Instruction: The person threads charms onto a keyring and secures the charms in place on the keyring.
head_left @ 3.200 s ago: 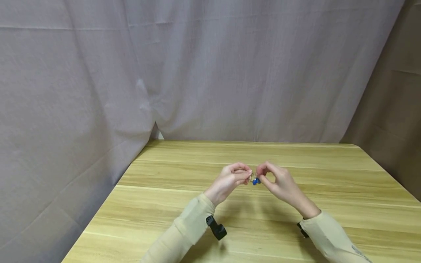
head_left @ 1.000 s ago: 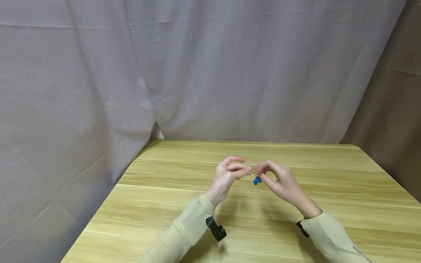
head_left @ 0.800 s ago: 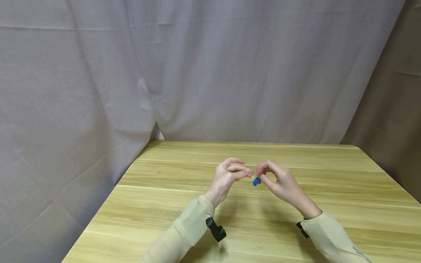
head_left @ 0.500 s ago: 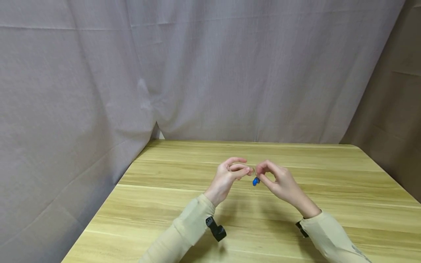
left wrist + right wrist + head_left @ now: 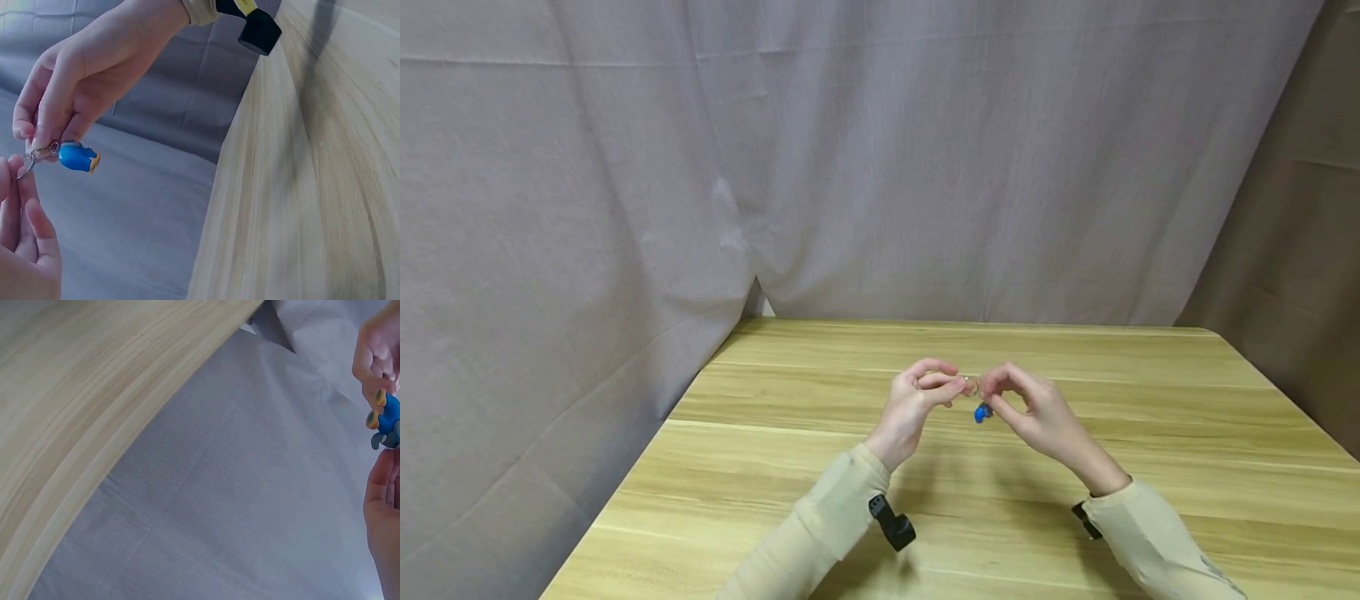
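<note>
A keychain hangs between my two hands above the table. Its small blue figurine (image 5: 982, 412), with yellow-orange feet, dangles below the right fingertips. My left hand (image 5: 913, 403) pinches the metal split ring (image 5: 973, 386) between thumb and fingers, index finger lifted. My right hand (image 5: 1039, 418) pinches the short chain beside the ring with thumb and index finger. In the left wrist view the figurine (image 5: 76, 156) hangs off the chain (image 5: 47, 149), and the ring (image 5: 26, 169) sits at the left fingertips. The right wrist view shows the figurine (image 5: 390, 417) at the right edge, partly cut off.
A wood-grain table (image 5: 737, 492) lies beneath both hands. Grey curtain (image 5: 880, 167) hangs behind it and along the left side, with a darker curtain (image 5: 1292, 250) on the right. Black wrist cameras (image 5: 892, 522) stick out from the pale sleeves.
The left hand has risen slightly and its index finger has lifted, changing its hold on the ring. The ring has shifted and turned between the fingertips. The right hand has hardly moved.
</note>
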Demonstrator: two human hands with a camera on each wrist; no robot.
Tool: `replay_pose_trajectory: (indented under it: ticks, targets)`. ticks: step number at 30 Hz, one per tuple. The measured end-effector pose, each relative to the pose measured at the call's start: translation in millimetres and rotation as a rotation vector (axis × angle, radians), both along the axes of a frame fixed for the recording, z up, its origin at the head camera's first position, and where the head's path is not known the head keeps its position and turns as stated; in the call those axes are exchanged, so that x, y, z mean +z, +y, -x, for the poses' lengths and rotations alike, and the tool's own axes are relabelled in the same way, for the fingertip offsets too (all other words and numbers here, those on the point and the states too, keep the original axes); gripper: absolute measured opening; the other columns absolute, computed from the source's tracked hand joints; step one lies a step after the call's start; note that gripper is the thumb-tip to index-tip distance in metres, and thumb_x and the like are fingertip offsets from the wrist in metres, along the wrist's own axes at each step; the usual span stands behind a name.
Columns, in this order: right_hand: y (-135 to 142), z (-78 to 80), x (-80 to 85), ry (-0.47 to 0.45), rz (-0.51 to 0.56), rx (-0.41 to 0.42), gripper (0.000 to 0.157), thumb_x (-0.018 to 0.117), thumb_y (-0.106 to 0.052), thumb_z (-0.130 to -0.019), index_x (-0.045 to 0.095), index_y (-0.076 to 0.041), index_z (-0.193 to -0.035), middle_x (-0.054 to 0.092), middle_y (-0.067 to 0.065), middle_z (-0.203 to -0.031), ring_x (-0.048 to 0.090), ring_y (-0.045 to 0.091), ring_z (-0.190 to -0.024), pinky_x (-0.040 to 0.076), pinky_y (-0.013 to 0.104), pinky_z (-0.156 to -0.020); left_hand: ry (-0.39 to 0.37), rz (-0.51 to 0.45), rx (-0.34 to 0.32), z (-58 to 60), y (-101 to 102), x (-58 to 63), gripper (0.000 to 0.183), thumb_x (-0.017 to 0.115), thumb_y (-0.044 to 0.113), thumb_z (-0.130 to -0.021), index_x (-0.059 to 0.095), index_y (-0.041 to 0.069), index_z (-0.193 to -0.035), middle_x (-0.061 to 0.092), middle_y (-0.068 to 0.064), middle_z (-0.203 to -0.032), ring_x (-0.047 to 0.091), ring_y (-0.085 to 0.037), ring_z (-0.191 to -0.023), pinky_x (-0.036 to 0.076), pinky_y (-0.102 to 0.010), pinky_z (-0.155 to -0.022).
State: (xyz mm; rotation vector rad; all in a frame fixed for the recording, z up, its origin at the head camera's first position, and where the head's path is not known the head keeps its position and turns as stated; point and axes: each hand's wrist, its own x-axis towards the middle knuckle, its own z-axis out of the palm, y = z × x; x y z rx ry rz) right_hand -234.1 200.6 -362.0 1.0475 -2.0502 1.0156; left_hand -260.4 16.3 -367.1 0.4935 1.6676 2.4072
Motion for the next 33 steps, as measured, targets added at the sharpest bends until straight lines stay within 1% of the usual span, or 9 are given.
replay_pose_trajectory:
  ticks: [2,5,9,11,14,16,19,26,33]
  targets:
    - [0.2,0.4,0.3,-0.004,0.002,-0.003,0.030,0.065,0.023,-0.076,0.058,-0.003,-0.088,0.065,0.009,-0.084,0.062,0.002,-0.084,0.050,0.009,-0.080,-0.005,0.020,0.016,-0.1,-0.5,0.0,0.013,0.067,0.001,-0.086,0.061,0.011,-0.094,0.071,0.012,-0.074,0.066,-0.006,-0.077,0.045,-0.022,-0.067]
    - [0.4,1.0,0.6,0.005,0.012,-0.003,0.031,0.064,0.024,-0.075,0.058,-0.003,-0.088,0.065,0.009,-0.085,0.062,0.002,-0.083,0.050,0.009,-0.080,0.000,0.051,0.029,-0.7,-0.9,-0.6,0.011,0.068,0.002,-0.086,0.062,0.012,-0.090,0.070,0.012,-0.074,0.065,-0.006,-0.075,0.044,-0.021,-0.066]
    - [0.6,1.0,0.8,0.019,0.021,0.000,0.031,0.064,0.025,-0.075,0.058,-0.002,-0.089,0.064,0.008,-0.085,0.061,0.001,-0.084,0.050,0.009,-0.080,0.005,0.061,0.016,-3.0,-1.3,-1.1,0.011,0.065,-0.001,-0.087,0.065,0.002,-0.098,0.070,0.007,-0.079,0.066,-0.007,-0.077,0.050,-0.022,-0.074]
    - [1.1,0.9,0.6,0.019,0.027,-0.001,0.031,0.064,0.025,-0.075,0.058,-0.002,-0.089,0.064,0.007,-0.085,0.061,0.001,-0.084,0.050,0.009,-0.079,0.004,0.059,0.006,-3.8,-1.4,-0.9,0.019,0.065,-0.003,-0.086,0.064,-0.003,-0.106,0.073,-0.002,-0.088,0.067,-0.007,-0.081,0.053,-0.024,-0.081]
    - [2.1,1.1,0.4,0.011,0.024,-0.011,0.031,0.064,0.025,-0.075,0.058,-0.003,-0.088,0.065,0.007,-0.085,0.062,0.003,-0.083,0.051,0.009,-0.078,0.009,0.067,0.006,-4.1,-1.5,0.2,0.028,0.065,-0.003,-0.086,0.063,-0.007,-0.113,0.072,-0.014,-0.101,0.068,-0.006,-0.085,0.054,-0.027,-0.090]
    - [2.6,1.4,0.3,0.007,0.022,-0.017,0.031,0.064,0.024,-0.075,0.058,-0.003,-0.088,0.065,0.006,-0.085,0.063,0.005,-0.081,0.051,0.009,-0.078,0.024,0.085,0.013,-3.9,-1.7,0.8,0.029,0.066,-0.002,-0.086,0.064,-0.007,-0.114,0.070,-0.021,-0.109,0.068,-0.006,-0.086,0.054,-0.028,-0.092]
    - [2.6,1.4,0.4,0.011,0.013,-0.026,0.031,0.064,0.024,-0.076,0.058,-0.004,-0.088,0.065,0.005,-0.085,0.063,0.005,-0.081,0.051,0.009,-0.078,0.047,0.133,0.033,-4.1,-2.1,0.9,0.027,0.067,0.000,-0.086,0.066,-0.006,-0.113,0.068,-0.026,-0.112,0.067,-0.005,-0.084,0.054,-0.027,-0.090]
    - [0.2,0.7,-1.1,0.044,0.009,-0.040,0.034,0.066,0.024,-0.074,0.059,-0.006,-0.089,0.064,0.005,-0.084,0.061,0.002,-0.078,0.049,0.008,-0.076,0.106,0.254,0.070,-4.9,-3.0,-1.7,0.023,0.070,0.005,-0.086,0.071,-0.001,-0.108,0.072,-0.017,-0.107,0.064,-0.003,-0.084,0.053,-0.021,-0.082]
    - [2.2,3.5,-1.1,0.044,-0.016,-0.057,0.033,0.066,0.023,-0.074,0.058,-0.006,-0.088,0.065,0.004,-0.083,0.060,0.002,-0.077,0.049,0.009,-0.073,0.175,0.311,0.054,-4.5,-4.6,0.6,0.022,0.068,0.008,-0.089,0.071,0.000,-0.109,0.069,-0.020,-0.113,0.063,-0.005,-0.086,0.052,-0.019,-0.082]
